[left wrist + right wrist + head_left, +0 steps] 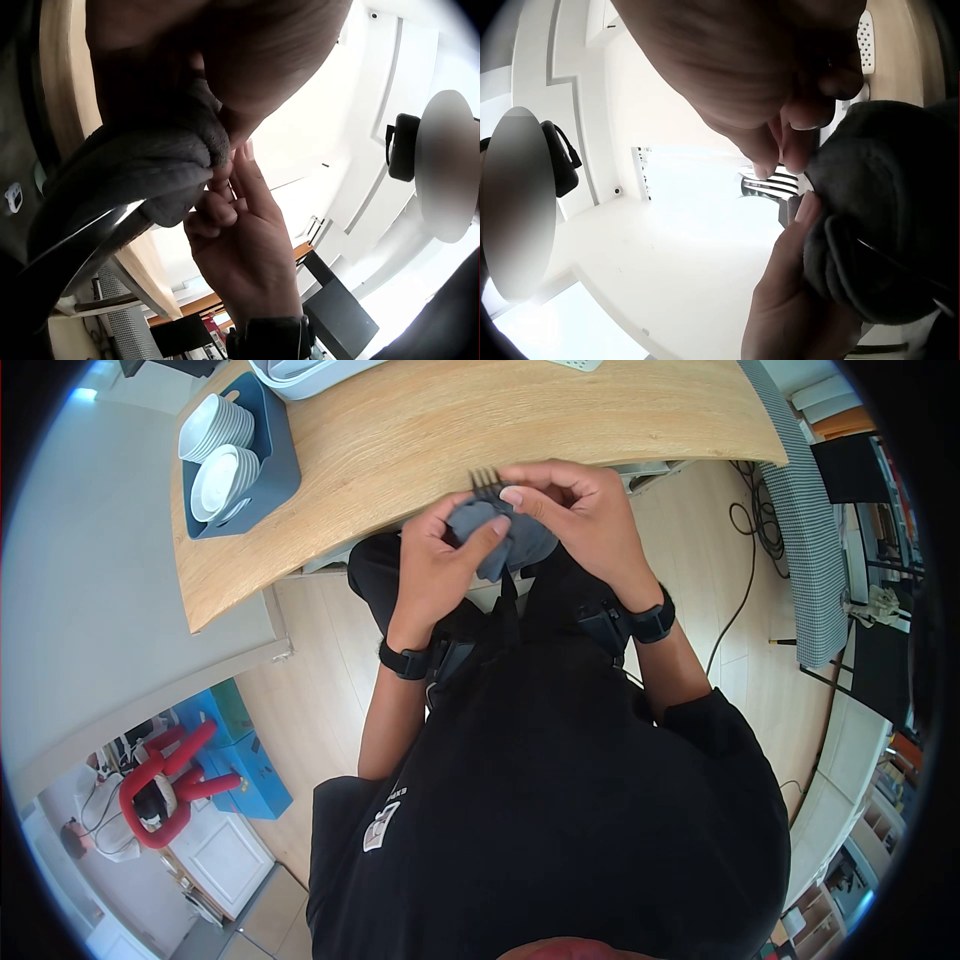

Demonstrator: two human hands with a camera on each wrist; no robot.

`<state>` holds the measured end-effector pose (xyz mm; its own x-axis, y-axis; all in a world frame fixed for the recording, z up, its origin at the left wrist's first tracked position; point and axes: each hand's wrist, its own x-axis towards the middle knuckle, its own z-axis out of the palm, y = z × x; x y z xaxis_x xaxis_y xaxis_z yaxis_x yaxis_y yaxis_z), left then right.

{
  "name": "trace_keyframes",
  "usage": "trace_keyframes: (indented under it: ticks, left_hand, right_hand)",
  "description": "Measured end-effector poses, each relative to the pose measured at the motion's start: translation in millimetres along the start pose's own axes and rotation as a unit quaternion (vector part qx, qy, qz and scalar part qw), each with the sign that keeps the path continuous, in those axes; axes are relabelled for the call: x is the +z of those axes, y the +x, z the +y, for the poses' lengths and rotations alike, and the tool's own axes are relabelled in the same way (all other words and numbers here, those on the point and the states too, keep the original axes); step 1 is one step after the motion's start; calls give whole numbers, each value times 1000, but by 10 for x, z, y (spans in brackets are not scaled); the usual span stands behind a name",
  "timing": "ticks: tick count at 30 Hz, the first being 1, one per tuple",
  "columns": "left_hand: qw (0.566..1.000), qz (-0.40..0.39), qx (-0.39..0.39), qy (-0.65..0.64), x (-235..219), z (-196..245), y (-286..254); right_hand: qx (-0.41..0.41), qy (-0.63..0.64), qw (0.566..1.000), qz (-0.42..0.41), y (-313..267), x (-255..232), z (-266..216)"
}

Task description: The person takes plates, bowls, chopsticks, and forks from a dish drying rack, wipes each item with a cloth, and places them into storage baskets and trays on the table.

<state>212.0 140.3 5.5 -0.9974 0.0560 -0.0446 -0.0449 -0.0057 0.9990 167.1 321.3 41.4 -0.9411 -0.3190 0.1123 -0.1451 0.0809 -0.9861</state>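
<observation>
**Fork held in dark grey cloth, both hands on it.**

Head view: fork (486,482) sits between the two hands, at the near edge of the wooden table (430,435), tines up toward 12 o'clock. Dark grey cloth (477,532) is bunched round the fork below the tines. Left hand (433,565) grasps the cloth, fingers curled, thumb lying over it; the tines are at about 12 o'clock from that thumb's tip. Right hand (592,520) has fingers bent in, pinching at the fork's tine end; tines at about 10 o'clock from its thumb tip.

Right wrist view: right fingertips touch the tines, left thumb tip presses at the fork's neck beside the cloth. Left wrist view: cloth folds hang over a shiny metal strip; tines hidden there.

Around, clock from the hands in head view: blue-grey bin (278,455) holding two stacks of white bowls (217,425), between 9 and 10; white tray (310,378), 10; white perforated item (577,363), 1, cut off by the frame; checked cloth (800,550), 3; black cable (752,550), 3; red padded frame (150,775) by blue boxes (245,775), 8. Dark bands on both wrists.
</observation>
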Motion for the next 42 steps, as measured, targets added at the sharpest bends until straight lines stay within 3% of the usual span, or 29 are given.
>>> trace_keyframes:
  ticks: [3,5,8,13,16,18,22,31,34,40,42]
  left_hand:
    - [993,67,-23,-96,-62,49,6]
    - [974,137,6,-181,-130,63,45]
    - [958,159,6,-237,-227,48,60]
    - [944,184,8,-275,-249,33,92]
    - [942,185,1,-279,-252,44,99]
    - [943,189,3,-274,-281,30,106]
    - [943,201,5,-266,-350,17,120]
    - [945,231,57,-224,-514,-84,145]
    - [943,238,52,-227,-510,-40,149]
    - [938,247,59,-235,-577,-41,219]
    - [937,254,63,-231,-658,-39,255]
  right_hand:
    - [6,-10,1000,19,-12,-24,77]
    - [0,-6,999,38,-41,-75,153]
    - [94,-55,993,-47,-136,-130,111]
    - [112,-48,982,-141,-286,-83,192]
    - [133,-11,982,-133,-301,-34,266]
    - [83,-17,992,-97,-306,-14,320]
    - [118,-31,986,-114,-258,-125,225]
    - [77,-15,992,-100,-257,-289,271]
    - [70,43,993,-87,-266,-311,330]
    - [110,78,989,-60,-230,-460,333]
    - [118,141,983,7,-222,-505,348]
